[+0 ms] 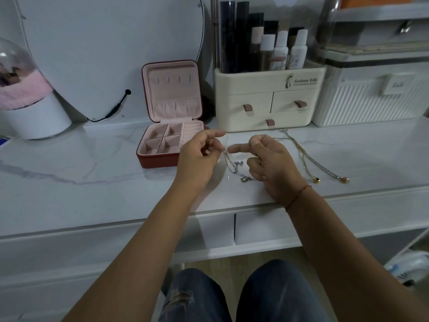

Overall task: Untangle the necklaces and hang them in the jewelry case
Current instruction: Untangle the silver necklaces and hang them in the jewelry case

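marble tabletop (92,182), tangled necklaces (232,169) near front edge

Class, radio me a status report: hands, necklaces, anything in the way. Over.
Left hand pinches silver chain tangle; right hand alongside, grip unclear. Two gold necklaces lie on table to the right. Jewelry case open, hooks bare. Nothing blocking.
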### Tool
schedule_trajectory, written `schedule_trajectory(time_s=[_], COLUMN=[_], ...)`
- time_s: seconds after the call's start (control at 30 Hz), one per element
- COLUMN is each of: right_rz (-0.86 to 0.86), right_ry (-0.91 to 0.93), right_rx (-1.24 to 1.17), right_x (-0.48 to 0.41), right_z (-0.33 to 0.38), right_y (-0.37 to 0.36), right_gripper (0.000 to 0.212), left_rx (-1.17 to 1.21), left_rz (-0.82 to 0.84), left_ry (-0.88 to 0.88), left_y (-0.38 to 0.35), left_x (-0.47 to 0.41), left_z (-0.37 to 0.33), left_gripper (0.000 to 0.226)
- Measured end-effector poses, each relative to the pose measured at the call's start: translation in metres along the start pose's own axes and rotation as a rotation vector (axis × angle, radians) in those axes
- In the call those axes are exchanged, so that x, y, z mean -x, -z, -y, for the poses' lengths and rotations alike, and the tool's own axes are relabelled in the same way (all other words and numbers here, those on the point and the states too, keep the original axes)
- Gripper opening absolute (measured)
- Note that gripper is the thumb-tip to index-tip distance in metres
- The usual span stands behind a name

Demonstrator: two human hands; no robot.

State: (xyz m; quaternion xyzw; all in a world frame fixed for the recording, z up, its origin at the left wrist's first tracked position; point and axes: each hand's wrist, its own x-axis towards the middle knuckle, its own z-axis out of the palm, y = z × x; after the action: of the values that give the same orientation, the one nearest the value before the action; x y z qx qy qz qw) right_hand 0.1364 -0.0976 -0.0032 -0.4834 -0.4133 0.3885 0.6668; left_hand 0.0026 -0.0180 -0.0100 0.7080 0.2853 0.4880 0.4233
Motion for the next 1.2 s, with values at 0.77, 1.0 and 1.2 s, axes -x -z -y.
schedule_trajectory(time_s=[0.77, 1.0, 1.2], right_rz=[-0.062, -0.089, -0.071], right_ry=[0.027, -0.007, -0.003], right_rx=[-0.086, -0.108, -0.147], right_x=[0.0, -0.004, -0.003], right_z=[0.001, -0.003, -0.003], right_y=[0.004, 0.006, 0.006], right_gripper=[0.026, 0.021, 0.017], left_rx=[0.067, 0.242, 0.232], left_rz=[-0.039, -0.05, -0.04], left_ry=[0.133, 0.172, 0.206], left_y=[-0.005, 0.001, 0.003], left_x=[0.004, 0.004, 0.004], left_z=[-0.01, -0.012, -0.013], left_gripper=[0.021, 0.02, 0.02])
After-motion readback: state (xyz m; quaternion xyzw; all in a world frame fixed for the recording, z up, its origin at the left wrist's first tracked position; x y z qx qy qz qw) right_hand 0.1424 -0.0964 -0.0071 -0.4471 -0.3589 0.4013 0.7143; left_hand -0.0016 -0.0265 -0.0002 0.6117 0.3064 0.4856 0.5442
